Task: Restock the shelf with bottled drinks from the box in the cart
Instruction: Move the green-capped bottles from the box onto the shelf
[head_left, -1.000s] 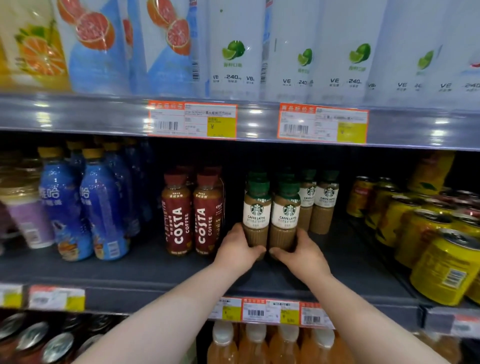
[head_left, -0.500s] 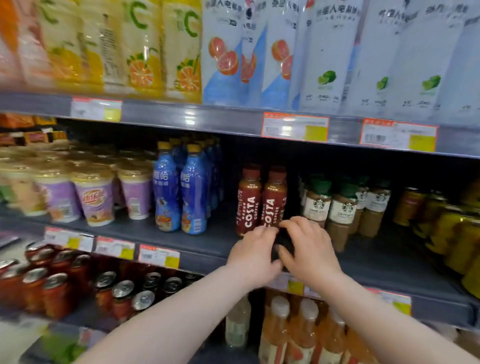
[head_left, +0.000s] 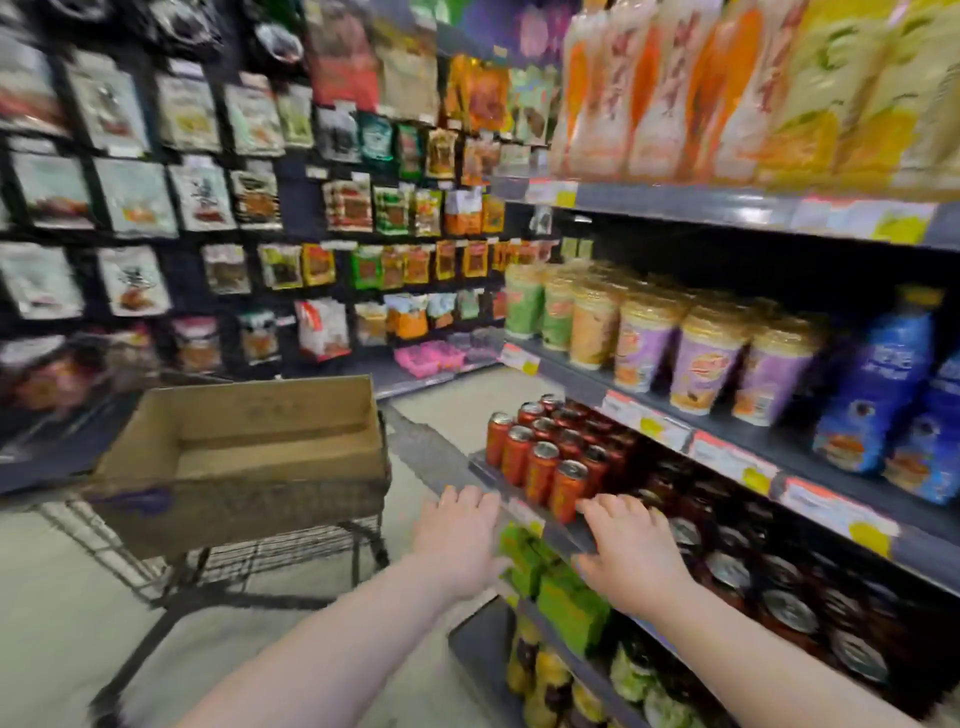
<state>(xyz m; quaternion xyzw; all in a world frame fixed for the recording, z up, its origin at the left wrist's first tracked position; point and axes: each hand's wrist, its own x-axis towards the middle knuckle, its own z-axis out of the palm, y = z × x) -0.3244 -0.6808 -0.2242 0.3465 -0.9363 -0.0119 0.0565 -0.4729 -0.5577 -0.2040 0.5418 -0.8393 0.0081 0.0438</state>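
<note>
Head view: left grip (head_left: 457, 540), right grip (head_left: 631, 558) released, empty, by shelf (head_left: 447, 462). Reach box (head_left: 244, 488) in cart (head_left: 270, 558); peek inside first.

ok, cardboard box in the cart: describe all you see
The cardboard box is a shallow, open-topped brown tray, rectangular, resting on top of the black wire cart. The inside that shows is bare, with no bottles visible. A purple patch marks its front left edge. Only the cart touches it.

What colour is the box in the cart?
The box is plain brown cardboard, seen best in the head view.
</note>
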